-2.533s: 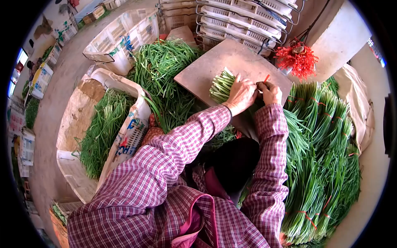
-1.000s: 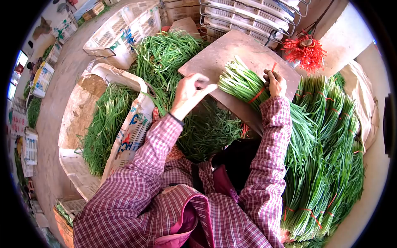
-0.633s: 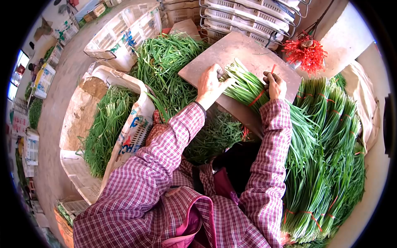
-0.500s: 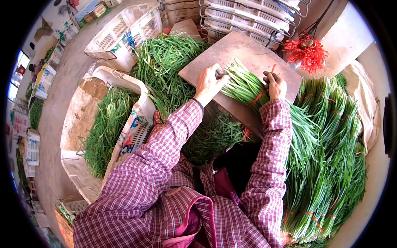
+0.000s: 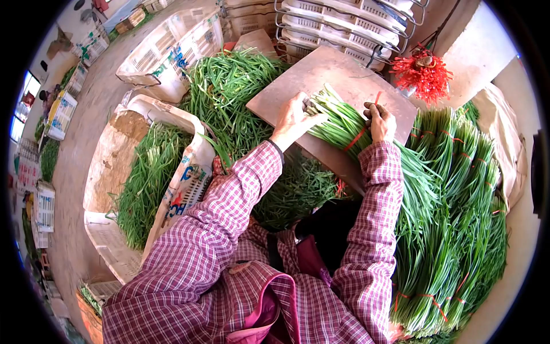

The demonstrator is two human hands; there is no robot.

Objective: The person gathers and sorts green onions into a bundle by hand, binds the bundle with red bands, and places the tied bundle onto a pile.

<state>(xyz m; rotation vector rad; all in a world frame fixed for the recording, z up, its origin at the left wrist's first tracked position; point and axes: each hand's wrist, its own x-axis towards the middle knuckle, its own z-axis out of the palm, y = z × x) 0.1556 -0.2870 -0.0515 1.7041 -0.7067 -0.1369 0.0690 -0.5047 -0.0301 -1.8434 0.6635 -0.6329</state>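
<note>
A bundle of green stalks [image 5: 338, 117] lies across the board [image 5: 286, 89], with a red tie around it and its leaves trailing right. My left hand [image 5: 295, 120] is at the pale cut ends, thumb across them and fingers curled round their edge. Beyond the tie, my right hand [image 5: 380, 121] is closed in a pinch on the red tie, whose tip sticks up above the fingers. Tied bundles [image 5: 452, 172] are stacked to the right of the board.
Loose greens [image 5: 235, 86] are heaped left of the board. A white crate [image 5: 192, 166] with greens stands at the left, another crate [image 5: 195, 43] behind it. Red ties [image 5: 423, 77] hang at the upper right. Stacked white crates [image 5: 344, 26] stand behind the board.
My left hand has shifted slightly right over the stalk ends, its thumb now lying across them. My right hand has barely moved and keeps its pinch.
</note>
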